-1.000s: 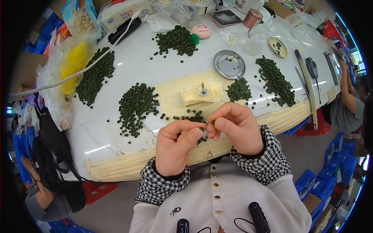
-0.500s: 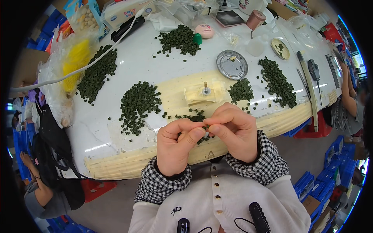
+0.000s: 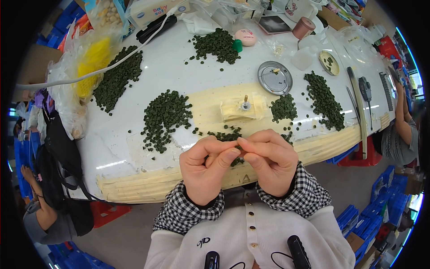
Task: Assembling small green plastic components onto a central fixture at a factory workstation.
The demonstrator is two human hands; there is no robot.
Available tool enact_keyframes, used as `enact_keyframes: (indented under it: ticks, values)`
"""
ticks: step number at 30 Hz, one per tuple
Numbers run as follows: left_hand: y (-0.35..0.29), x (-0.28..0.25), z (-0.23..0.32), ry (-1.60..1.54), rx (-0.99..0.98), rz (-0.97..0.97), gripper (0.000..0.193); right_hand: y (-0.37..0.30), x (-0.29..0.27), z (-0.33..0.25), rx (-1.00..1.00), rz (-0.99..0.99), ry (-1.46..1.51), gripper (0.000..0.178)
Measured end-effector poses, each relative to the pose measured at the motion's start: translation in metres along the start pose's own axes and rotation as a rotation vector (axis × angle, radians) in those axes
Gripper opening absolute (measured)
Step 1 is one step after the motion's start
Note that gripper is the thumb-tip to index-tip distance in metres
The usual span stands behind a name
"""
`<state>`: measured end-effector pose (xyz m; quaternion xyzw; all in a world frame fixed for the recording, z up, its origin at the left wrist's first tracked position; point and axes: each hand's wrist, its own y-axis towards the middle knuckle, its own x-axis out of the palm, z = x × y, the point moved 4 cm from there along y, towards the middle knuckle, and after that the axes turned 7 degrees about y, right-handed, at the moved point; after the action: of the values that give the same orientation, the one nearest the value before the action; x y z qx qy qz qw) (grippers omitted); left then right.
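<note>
Watching remotely, I see the left hand (image 3: 202,169) pinched on a green piece (image 3: 238,147), the right hand (image 3: 274,165) adjoining from the right, its grip unclear.

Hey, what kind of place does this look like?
Probably a small hand-work workshop: heaps of small dark green pieces lie on a white table, blue trays stand off to the right, and another person is near the table's right end.

This looks like a workshop: heaps of small dark green pieces (image 3: 165,114) and hand tools (image 3: 365,88) share the tabletop (image 3: 165,67), with blue bins (image 3: 347,219) at right and co-workers (image 3: 397,141) on both sides.
</note>
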<state>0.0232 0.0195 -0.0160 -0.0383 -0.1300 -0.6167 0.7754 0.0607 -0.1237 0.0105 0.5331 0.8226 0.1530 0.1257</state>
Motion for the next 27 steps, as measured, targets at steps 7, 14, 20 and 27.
enact_keyframes:
  ticks: [7, 14, 20, 27]
  values:
    - [-0.003, -0.004, 0.017, 0.399, 0.241, 0.159, 0.018, 0.005, 0.009, -0.005, -0.157, -0.130, -0.146, 0.037]
    - [-0.002, -0.002, 0.017, 0.408, 0.234, 0.130, 0.024, 0.003, 0.006, -0.004, -0.141, -0.118, -0.135, 0.037]
    - [-0.002, -0.003, 0.015, 0.413, 0.221, 0.142, 0.025, 0.001, 0.004, -0.002, -0.111, -0.104, -0.119, 0.036]
    - [-0.001, -0.003, 0.014, 0.411, 0.186, 0.133, 0.024, 0.001, 0.001, -0.002, -0.078, -0.127, -0.088, 0.033]
